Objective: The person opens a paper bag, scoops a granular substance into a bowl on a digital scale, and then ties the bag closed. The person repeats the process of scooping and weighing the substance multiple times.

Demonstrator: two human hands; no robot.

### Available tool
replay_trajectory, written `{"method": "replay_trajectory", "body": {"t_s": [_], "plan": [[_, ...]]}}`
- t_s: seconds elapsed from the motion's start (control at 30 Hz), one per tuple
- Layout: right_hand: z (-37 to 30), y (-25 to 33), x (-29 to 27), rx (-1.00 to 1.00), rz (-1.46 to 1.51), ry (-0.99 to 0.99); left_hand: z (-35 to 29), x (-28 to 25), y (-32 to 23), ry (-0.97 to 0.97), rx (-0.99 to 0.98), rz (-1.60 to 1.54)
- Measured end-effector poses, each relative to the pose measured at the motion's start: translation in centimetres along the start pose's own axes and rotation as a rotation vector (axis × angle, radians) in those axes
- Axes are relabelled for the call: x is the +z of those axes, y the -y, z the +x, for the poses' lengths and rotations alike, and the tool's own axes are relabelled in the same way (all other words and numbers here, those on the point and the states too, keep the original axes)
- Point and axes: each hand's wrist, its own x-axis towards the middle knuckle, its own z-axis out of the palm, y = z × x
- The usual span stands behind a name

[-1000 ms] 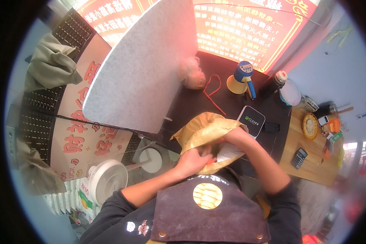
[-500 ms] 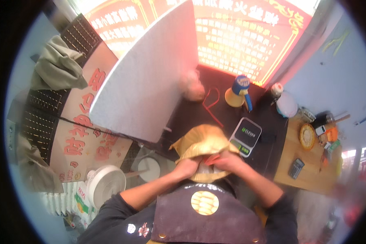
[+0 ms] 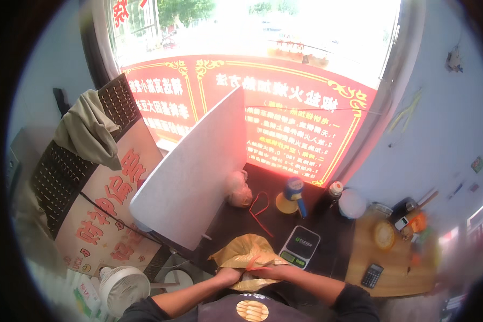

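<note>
A yellowish-brown bag [image 3: 252,248] stands close in front of me at the table's near edge. My left hand [image 3: 231,275] is closed on the left side of its gathered neck. On the other side my right hand [image 3: 272,272] is closed at the same neck, where a red string [image 3: 256,263] crosses the bag between my hands. Some fingers of both hands are hidden by the bag's folds. Just right of the bag lies a digital kitchen scale [image 3: 300,244], with nothing on its plate.
On the dark table stand a yellow-and-blue megaphone [image 3: 291,197] and a loose red string [image 3: 258,210]. A large grey board [image 3: 190,177] rises at the left, above a white fan [image 3: 124,290]. A calculator [image 3: 372,275] lies on the wooden table [image 3: 359,249] at the right.
My view has tilted up, so the table and my hands sit lower and more of the window shows. Both hands stay at the bag's neck; the red string now shows across it.
</note>
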Motion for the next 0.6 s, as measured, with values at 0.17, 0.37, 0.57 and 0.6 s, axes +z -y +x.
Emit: {"method": "replay_trajectory", "body": {"t_s": [0.17,0.37,0.57,0.6], "plan": [[0.1,-0.1,-0.6,-0.013,-0.003,0.003,0.4,0.2,0.7,-0.012,0.178,-0.067],[0.2,0.2,-1.9,-0.021,-0.006,-0.005,-0.2,-0.5,-1.6,-0.014,0.088,-0.029],[0.2,0.3,-2.0,-0.028,0.003,-0.004,-1.4,-1.0,-5.8,0.009,-0.247,-0.201],[0.0,0.2,-1.8,-0.025,0.004,-0.004,-1.5,-1.1,-6.2,0.02,-0.315,-0.24]]}}
